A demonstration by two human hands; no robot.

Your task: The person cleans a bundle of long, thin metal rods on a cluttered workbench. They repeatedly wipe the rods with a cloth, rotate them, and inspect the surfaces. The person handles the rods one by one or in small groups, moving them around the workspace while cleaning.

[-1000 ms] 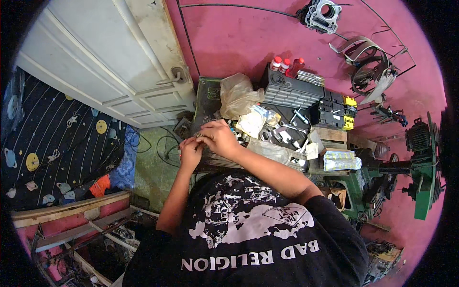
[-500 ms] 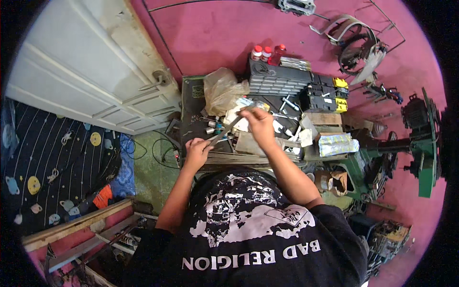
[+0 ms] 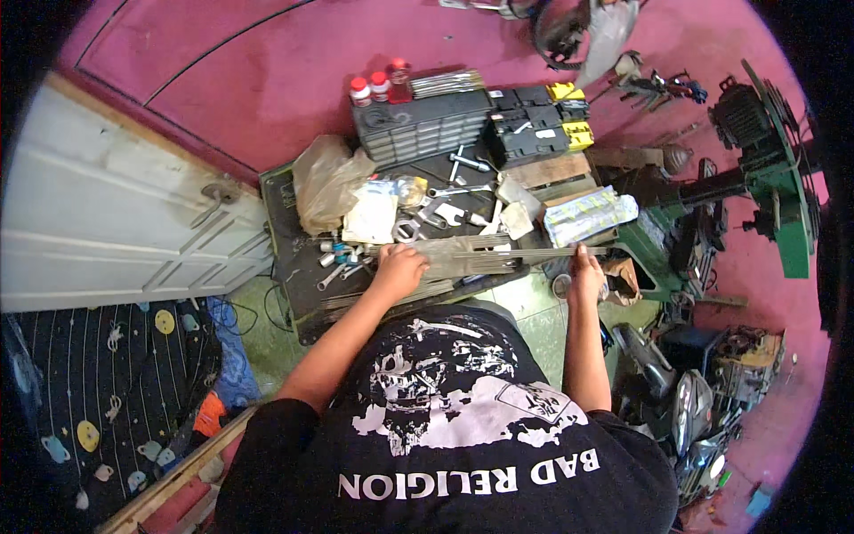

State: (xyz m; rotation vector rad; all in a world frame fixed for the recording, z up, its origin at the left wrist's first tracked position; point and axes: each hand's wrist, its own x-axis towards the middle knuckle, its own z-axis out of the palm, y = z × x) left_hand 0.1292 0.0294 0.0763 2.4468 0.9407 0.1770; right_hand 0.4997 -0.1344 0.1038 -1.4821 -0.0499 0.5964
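My right hand [image 3: 587, 274] is closed on the right end of several thin metal rods [image 3: 547, 254], past the front right part of the workbench. The rods run left onto a flat grey-brown wrapper [image 3: 449, 256]. At the wrapper's left end my left hand [image 3: 402, 271] is closed, its fingers curled over the edge. More thin rods [image 3: 431, 292] lie along the front edge, beside my left hand. Beyond the hands are spanners [image 3: 336, 272], a white paper-like sheet [image 3: 370, 219] and a T-shaped wrench [image 3: 459, 162].
A crumpled plastic bag [image 3: 327, 182] sits on the workbench [image 3: 286, 258] at left. Behind are a drawer cabinet [image 3: 422, 129] and black-yellow toolboxes [image 3: 525, 138]. A silvery wrapped package [image 3: 589, 215] lies to the right, near a green drill press [image 3: 778, 214]. A white door [image 3: 133, 196] stands left.
My view has swung right. The dark flat strip held between both hands is no longer in them. My right hand has moved right and down onto the rods; my left hand is at the wrapper.
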